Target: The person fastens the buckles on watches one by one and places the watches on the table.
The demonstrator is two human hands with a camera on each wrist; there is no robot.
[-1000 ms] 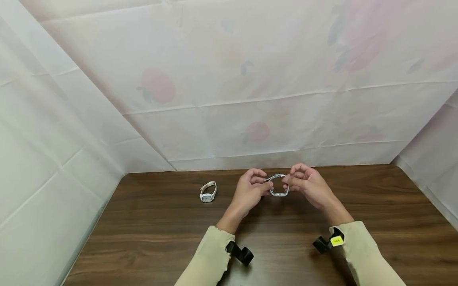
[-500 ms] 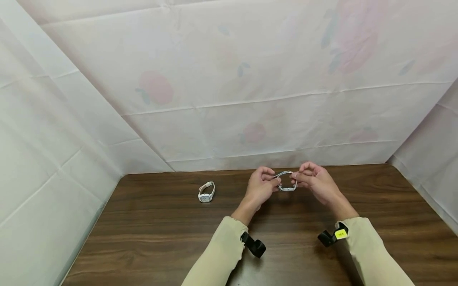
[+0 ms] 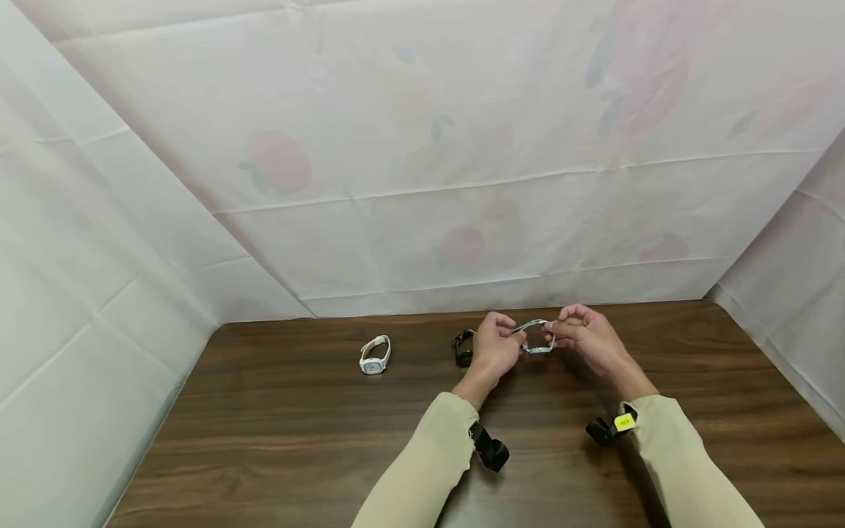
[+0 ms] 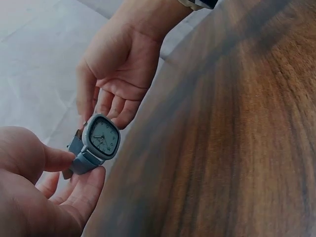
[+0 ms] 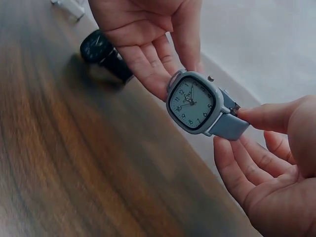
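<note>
Both my hands are up over the far middle of the counter [image 3: 277, 440], holding the grey-blue watch [image 3: 538, 339] between them, clear of the wood. My left hand [image 3: 496, 350] has its grip clamped on one strap end: thumb and forefinger pinch it just beside the case (the left wrist view shows this best). My right hand [image 3: 590, 339] takes the other strap the same way, thumb and forefinger pinched on it, remaining fingers curled loosely underneath. Watch face is square with rounded corners, pale dial, tilted toward me; hands on the dial are visible in the right wrist view, time not readable for certain.

Black watch [image 3: 463, 347] lies on the counter just left of my left hand, not touching it. White watch [image 3: 374, 356] lies further left, well apart from both. Pale sheeting with a faded fruit print [image 3: 422, 183] hangs behind and to the sides.
</note>
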